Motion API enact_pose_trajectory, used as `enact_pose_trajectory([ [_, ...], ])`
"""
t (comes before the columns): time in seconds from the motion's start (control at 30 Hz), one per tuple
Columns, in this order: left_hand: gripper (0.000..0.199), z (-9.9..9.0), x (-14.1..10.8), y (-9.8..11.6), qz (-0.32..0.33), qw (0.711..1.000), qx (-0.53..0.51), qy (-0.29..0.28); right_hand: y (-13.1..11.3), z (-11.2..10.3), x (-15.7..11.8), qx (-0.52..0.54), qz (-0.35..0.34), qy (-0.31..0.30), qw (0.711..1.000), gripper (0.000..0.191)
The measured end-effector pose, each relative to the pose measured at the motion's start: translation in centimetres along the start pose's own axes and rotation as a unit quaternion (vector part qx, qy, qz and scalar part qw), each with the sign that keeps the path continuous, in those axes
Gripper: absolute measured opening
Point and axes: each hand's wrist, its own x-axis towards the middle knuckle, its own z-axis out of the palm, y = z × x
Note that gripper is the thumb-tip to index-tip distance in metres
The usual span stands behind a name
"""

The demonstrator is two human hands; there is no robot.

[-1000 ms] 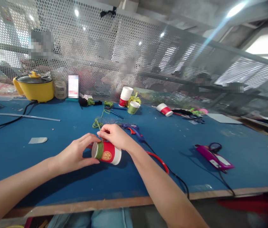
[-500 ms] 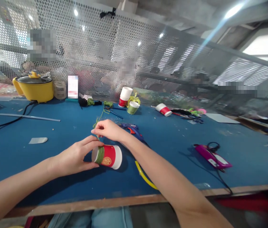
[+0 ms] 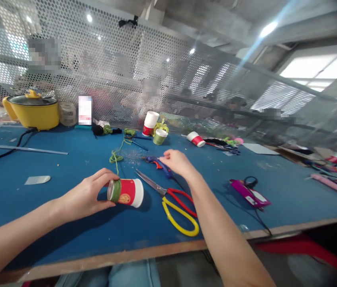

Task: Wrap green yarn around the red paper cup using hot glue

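A paper cup (image 3: 131, 193), red and white, lies on its side with green yarn (image 3: 115, 190) wound round its base end. My left hand (image 3: 87, 193) is closed on that yarn-wrapped end, thumb below and fingers above. From the winding a loose strand runs up to a small tangle and on to a green yarn bundle (image 3: 129, 132). My right hand (image 3: 178, 162) has its fingers curled together at the back of a blue glue gun (image 3: 166, 169) with a red trigger; the exact contact is partly hidden. Scissors (image 3: 181, 217) with red and yellow handles lie between cup and right forearm.
Along the back stand a yellow electric pot (image 3: 34, 113), a jar (image 3: 67, 114), a phone (image 3: 85, 111) and several cups, one green-wrapped (image 3: 159, 137). A purple device (image 3: 249, 194) with a cord lies at right. A perforated metal screen (image 3: 111, 59) rises behind the table.
My right hand has let go of the yarn strand and moved right to the glue gun, uncovering the scissors. My left hand still holds the cup. The view has shifted slightly right.
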Motion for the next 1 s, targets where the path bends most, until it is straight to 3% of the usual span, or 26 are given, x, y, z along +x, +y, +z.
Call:
enact_pose_trajectory([
  [0.1, 0.040, -0.1, -0.1, -0.2, 0.005, 1.000, 0.028, 0.010, 1.5, 2.7, 0.0, -0.032, 0.043, -0.003, 0.999, 0.007],
  [0.2, 0.041, 0.0, -0.2, -0.3, 0.017, 0.998, 0.057, 0.016, 2.2, 4.0, 0.2, -0.029, 0.068, 0.017, 0.997, 0.012],
  [0.33, 0.040, 0.1, -0.2, -0.4, 0.030, 0.996, 0.084, 0.022, 2.0, 3.6, 0.1, 0.025, 0.072, 0.052, 0.996, 0.027],
  [0.43, 0.043, 0.1, -0.1, -0.6, 0.037, 0.995, 0.092, 0.020, 1.2, 2.7, -0.8, 0.091, 0.038, 0.076, 0.992, 0.031],
  [0.53, 0.043, 0.1, 0.0, -0.9, 0.047, 0.994, 0.099, 0.024, -0.2, 1.8, -2.5, 0.232, -0.016, 0.025, 0.972, 0.015],
  [0.63, 0.041, 0.1, 0.1, -1.2, 0.040, 0.993, 0.107, 0.026, -1.6, 1.0, -4.4, 0.348, -0.056, -0.054, 0.934, 0.013],
  [0.83, 0.034, 0.3, 0.2, -1.7, 0.012, 0.996, 0.082, 0.031, -3.4, -0.3, -6.6, 0.331, -0.155, -0.163, 0.917, 0.021],
  [1.0, 0.033, 0.3, 0.2, -1.8, 0.021, 0.997, 0.060, 0.040, -4.0, -0.6, -7.6, 0.258, -0.166, -0.164, 0.937, 0.017],
])
